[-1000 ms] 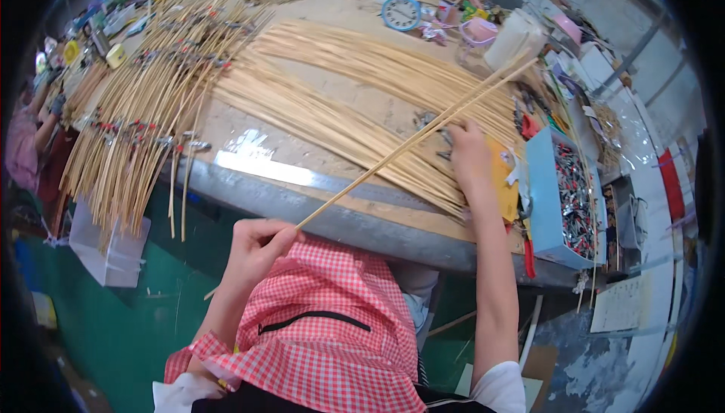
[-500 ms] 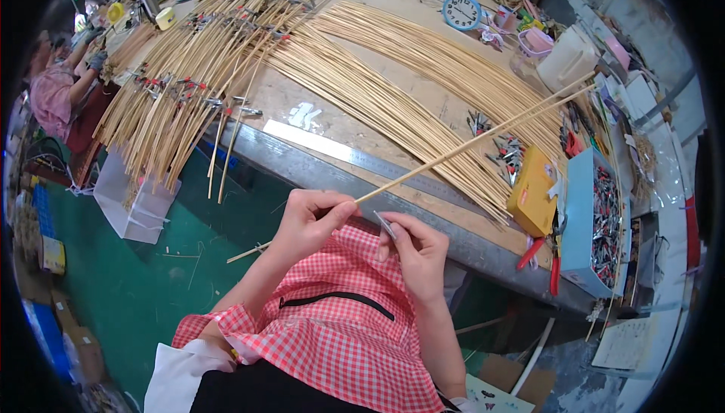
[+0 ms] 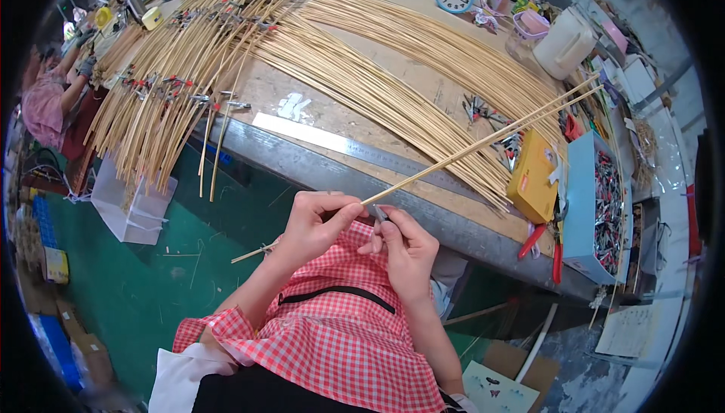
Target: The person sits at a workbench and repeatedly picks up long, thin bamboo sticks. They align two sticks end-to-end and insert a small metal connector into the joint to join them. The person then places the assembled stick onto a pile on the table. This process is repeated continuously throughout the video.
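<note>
My left hand [image 3: 311, 225] pinches a pair of thin pale wooden sticks [image 3: 461, 154] near their lower end. They slant up to the right and spread apart at the far tip; a short tail [image 3: 253, 253] sticks out behind the hand. My right hand [image 3: 410, 250] is closed on a small grey metal clip [image 3: 381, 215], just right of the left fingertips. Whether the clip touches the sticks I cannot tell. A red checked apron [image 3: 332, 330] lies beneath both hands.
Long sticks [image 3: 377, 103] lie across the table. Clipped sticks [image 3: 151, 122] overhang its left edge. A steel ruler [image 3: 317, 141] lies near the front. At right stand a yellow box [image 3: 533, 179], a blue box of clips [image 3: 580, 209] and red-handled pliers [image 3: 557, 262]. A co-worker [image 3: 45, 107] sits far left.
My right hand has shifted slightly left and turned, bringing the clip closer to the left fingertips. The left hand keeps its pinch on the sticks. The view has shifted a little.
</note>
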`<state>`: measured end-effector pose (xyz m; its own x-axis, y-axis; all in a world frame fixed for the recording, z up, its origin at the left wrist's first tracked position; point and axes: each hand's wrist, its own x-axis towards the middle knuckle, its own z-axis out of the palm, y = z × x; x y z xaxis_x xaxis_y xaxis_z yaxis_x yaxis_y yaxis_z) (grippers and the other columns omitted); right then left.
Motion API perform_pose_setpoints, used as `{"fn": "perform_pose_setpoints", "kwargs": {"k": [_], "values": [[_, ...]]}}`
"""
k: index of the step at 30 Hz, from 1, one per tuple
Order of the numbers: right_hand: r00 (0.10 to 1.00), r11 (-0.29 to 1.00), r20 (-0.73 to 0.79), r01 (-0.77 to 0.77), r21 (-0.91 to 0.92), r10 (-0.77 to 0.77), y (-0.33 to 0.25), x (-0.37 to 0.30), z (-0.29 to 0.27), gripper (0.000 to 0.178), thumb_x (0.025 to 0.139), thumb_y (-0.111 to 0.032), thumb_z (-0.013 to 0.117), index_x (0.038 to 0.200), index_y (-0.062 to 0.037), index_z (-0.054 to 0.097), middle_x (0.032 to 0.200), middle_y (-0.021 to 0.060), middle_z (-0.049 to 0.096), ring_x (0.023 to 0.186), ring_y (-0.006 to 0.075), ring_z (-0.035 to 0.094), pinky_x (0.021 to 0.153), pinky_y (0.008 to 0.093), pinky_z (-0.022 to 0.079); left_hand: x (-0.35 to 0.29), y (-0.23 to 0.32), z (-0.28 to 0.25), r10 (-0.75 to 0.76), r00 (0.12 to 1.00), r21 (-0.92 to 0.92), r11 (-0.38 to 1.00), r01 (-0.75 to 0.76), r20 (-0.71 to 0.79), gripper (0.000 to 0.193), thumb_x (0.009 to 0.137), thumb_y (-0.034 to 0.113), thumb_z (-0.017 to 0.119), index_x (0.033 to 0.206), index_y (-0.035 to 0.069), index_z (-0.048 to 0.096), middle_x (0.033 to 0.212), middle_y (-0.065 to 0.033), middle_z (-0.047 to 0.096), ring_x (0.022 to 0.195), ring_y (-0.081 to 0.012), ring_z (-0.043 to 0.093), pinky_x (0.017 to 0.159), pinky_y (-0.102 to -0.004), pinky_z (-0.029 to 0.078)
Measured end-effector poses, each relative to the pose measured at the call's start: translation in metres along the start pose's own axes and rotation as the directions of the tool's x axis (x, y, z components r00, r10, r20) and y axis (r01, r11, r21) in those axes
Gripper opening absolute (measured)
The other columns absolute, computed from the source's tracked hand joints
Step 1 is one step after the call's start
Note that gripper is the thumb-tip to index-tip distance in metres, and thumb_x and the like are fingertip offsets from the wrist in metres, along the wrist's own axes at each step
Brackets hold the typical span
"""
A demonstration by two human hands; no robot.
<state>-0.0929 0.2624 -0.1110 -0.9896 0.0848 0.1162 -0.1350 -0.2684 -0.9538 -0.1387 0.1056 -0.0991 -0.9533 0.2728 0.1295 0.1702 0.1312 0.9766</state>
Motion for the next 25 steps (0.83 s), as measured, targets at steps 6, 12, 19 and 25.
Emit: {"fn": "perform_pose_setpoints", "kwargs": {"k": [6,12,19,25], "values": [[0.997,0.998,-0.071,-0.024,-0.059,0.02,0.004,-0.002,-0.002,0.017,0.094,0.003,0.051,0.105,0.0103,0.062,0.075,0.0083,0.058,0.054,0.0085,0.052,0.052,0.0252,0.055,0.0,0.0,0.004,0.066,0.997,-0.002,0.998,-0.066,-0.031,0.014,0.087,0.008,0.064,0.085,-0.005,0.07,0.064,-0.0042,0.062,0.055,-0.0063,0.049,0.049,-0.0226,0.037],[0.997,0.993,-0.069,0.034,-0.116,-0.042,0.006,-0.003,-0.001,0.016,0.093,0.002,0.054,0.103,0.0105,0.063,0.075,0.0086,0.059,0.055,0.009,0.055,0.05,0.024,0.053,-0.001,-0.002,0.01,0.101,0.995,0.05,0.994,-0.101,0.001,0.014,0.087,0.008,0.064,0.087,-0.005,0.07,0.065,-0.0043,0.061,0.056,-0.0066,0.05,0.05,-0.0227,0.038],[0.994,0.97,-0.015,0.102,-0.219,-0.108,0.0,0.004,-0.007,0.017,0.092,-0.002,0.059,0.103,0.0083,0.064,0.084,0.0078,0.062,0.072,0.0103,0.059,0.062,0.0234,0.051,-0.001,-0.009,0.002,-0.064,0.994,-0.127,0.989,0.076,0.093,0.017,0.089,0.011,0.064,0.092,-0.005,0.07,0.069,-0.0037,0.063,0.058,-0.0068,0.051,0.051,-0.0221,0.04],[0.986,0.993,-0.127,0.104,-0.055,-0.11,-0.005,-0.001,-0.024,0.026,0.092,-0.008,0.061,0.114,0.0054,0.061,0.097,0.0083,0.064,0.092,0.0123,0.059,0.076,0.0228,0.048,-0.005,-0.014,-0.003,-0.094,0.926,-0.154,0.975,0.16,0.365,0.019,0.091,0.015,0.063,0.094,-0.003,0.071,0.076,-0.0037,0.064,0.066,-0.0075,0.053,0.058,-0.0225,0.044]]}}
